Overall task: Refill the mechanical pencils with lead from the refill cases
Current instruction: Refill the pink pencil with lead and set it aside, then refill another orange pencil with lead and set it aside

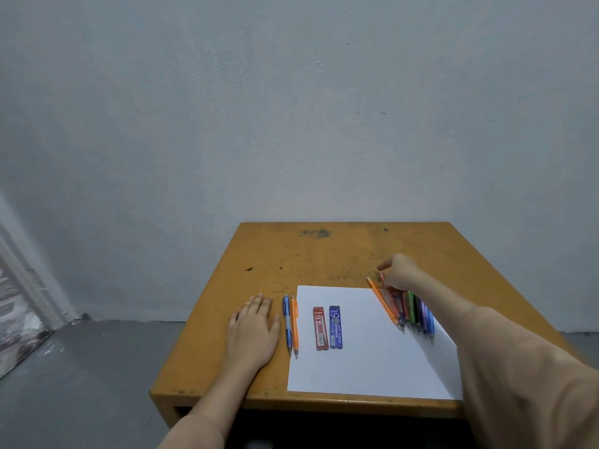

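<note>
The left hand (253, 322) lies flat and open, palm down, on the worn orange-brown tabletop (311, 254), holding nothing. Just beside it to the right lie a blue mechanical pencil (287, 324) and an orange mechanical pencil (294, 325), parallel, touching or nearly so, tips toward the person. A white sheet of paper (363, 367) lies to their right. On it rest two lead refill cases side by side: a red case (320, 328) and a blue case (335, 327) marked "PENCIL LEAD". The right hand (397, 272) reaches over the sheet's far right corner, fingers closed on the upper ends of a fanned bunch of coloured mechanical pencils (411, 312), their tips resting toward the paper. An orange one (382, 301) stands apart at the left of the fan. The exact count is unclear.
</note>
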`<state>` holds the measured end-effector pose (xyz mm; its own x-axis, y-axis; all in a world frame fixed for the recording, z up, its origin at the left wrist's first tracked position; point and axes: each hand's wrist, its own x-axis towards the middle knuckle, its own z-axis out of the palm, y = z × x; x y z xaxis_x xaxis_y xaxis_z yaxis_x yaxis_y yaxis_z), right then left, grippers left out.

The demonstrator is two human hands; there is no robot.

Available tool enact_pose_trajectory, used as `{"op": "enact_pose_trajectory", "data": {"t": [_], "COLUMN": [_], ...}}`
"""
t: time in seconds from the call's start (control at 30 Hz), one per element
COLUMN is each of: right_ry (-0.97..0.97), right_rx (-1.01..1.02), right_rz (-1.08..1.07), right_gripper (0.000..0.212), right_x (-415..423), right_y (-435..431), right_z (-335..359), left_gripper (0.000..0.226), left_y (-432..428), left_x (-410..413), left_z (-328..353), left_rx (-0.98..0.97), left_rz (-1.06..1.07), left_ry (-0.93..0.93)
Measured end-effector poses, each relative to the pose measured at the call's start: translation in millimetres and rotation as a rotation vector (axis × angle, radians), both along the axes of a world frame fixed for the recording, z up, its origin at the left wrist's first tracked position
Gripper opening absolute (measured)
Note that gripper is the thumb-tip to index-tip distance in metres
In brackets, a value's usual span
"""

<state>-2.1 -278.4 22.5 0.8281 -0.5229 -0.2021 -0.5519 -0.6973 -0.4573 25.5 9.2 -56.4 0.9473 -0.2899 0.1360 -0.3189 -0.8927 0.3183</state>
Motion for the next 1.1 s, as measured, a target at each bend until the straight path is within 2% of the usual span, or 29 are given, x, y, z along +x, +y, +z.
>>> {"op": "enact_pose_trajectory", "data": {"t": [0.3,0.53,0.93,1.1], "right_ry": [-0.046,-0.107,-0.320,-0.291], "right_rx": [-0.092,-0.066,0.284,0.318], "right_rz": [0.016,-0.009,0.110,0.248], "right_gripper": [0.033,0.026,0.017,0.021], "right_x": [-4,-6,3,7], "right_y": [2,-1,37,66], "right_z": [-10,-15,9,-2], "left_gripper": [0.053,0.053,0.054,0.053], "left_y": [1,1,0,0], "left_x": [1,1,1,-1], "left_z": [-2,-4,-4,-2], "left_rx": [-0.006,-0.002,-0.004,-0.001], "left_rz": [0.006,0.009,0.016,0.014], "left_ry": [0.002,-0.006,-0.002,-0.005]}}
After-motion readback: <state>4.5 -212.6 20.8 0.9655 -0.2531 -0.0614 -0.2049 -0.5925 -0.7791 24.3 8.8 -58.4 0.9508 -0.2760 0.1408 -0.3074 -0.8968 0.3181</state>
